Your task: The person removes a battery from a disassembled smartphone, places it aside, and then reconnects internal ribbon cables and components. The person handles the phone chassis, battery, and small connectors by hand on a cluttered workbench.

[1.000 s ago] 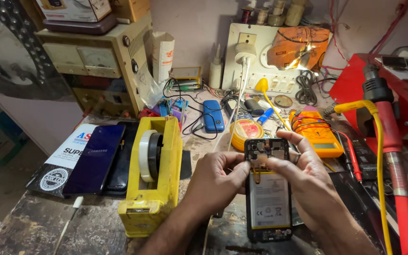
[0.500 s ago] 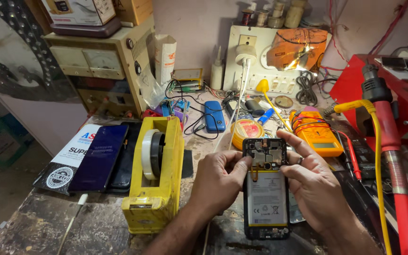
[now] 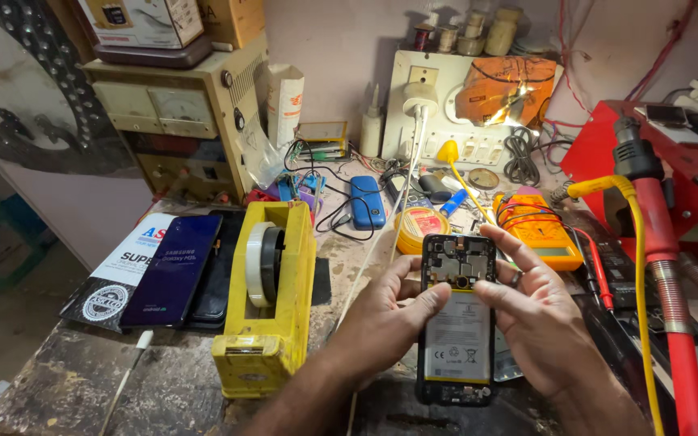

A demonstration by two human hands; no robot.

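An opened smartphone (image 3: 456,333) with its back cover off lies face down between my hands, showing the white battery and the dark circuit board at the top. My left hand (image 3: 381,319) grips its left edge, thumb resting on the battery. My right hand (image 3: 536,311) holds the right edge, with the thumb near the board and the fingers spread behind the top.
A yellow tape dispenser (image 3: 267,300) stands left of my hands. Dark phones (image 3: 173,270) lie on a printed box further left. A yellow multimeter (image 3: 536,230), a red hot-air tool (image 3: 662,242) with yellow cable, a blue phone (image 3: 367,202) and a power supply (image 3: 175,121) crowd the bench.
The view has shifted slightly. My hands have changed their hold on the phone; the right fingers now spread behind its top.
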